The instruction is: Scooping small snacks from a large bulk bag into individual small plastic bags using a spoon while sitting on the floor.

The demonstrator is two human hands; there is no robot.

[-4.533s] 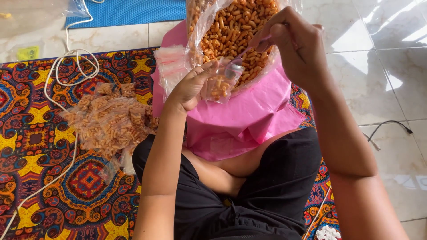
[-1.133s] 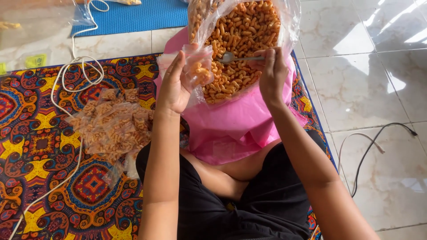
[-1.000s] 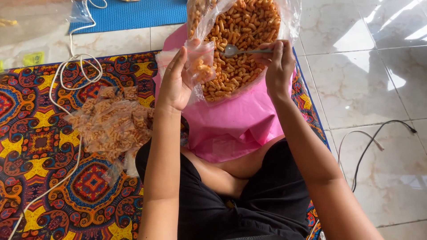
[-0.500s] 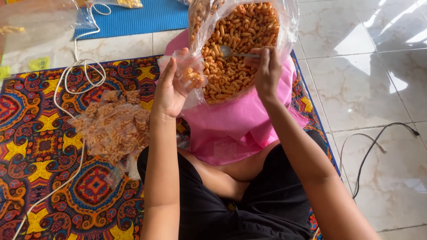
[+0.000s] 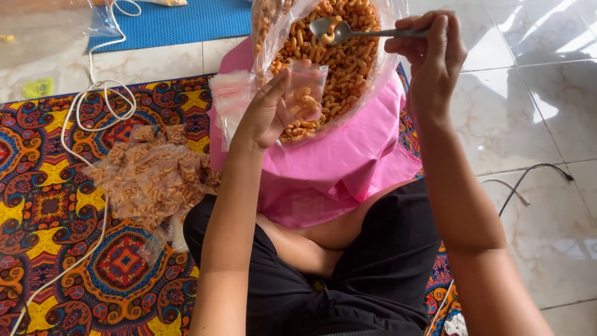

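Observation:
My left hand [image 5: 264, 112] holds a small clear plastic pouch [image 5: 305, 93] upright, partly filled with orange macaroni snacks. My right hand [image 5: 429, 50] grips a metal spoon [image 5: 339, 30] by its handle; the bowl carries a few snack pieces and hovers above the pouch. Both are over a large clear bag of orange snacks [image 5: 336, 56] that rests on a pink plastic sheet [image 5: 336, 168] in front of my lap.
A pile of filled small snack pouches [image 5: 152, 177] lies on the patterned mat [image 5: 56, 205] to the left. Empty pouches [image 5: 229, 99] sit at the pink sheet's edge. A white cord [image 5: 102, 106], a blue mat [image 5: 174, 22] and a black cable [image 5: 535, 177] lie on the tiled floor.
My right hand lifted the spoon out of the big bag, now loaded with snacks above the pouch. My left hand kept the pouch beside the bag.

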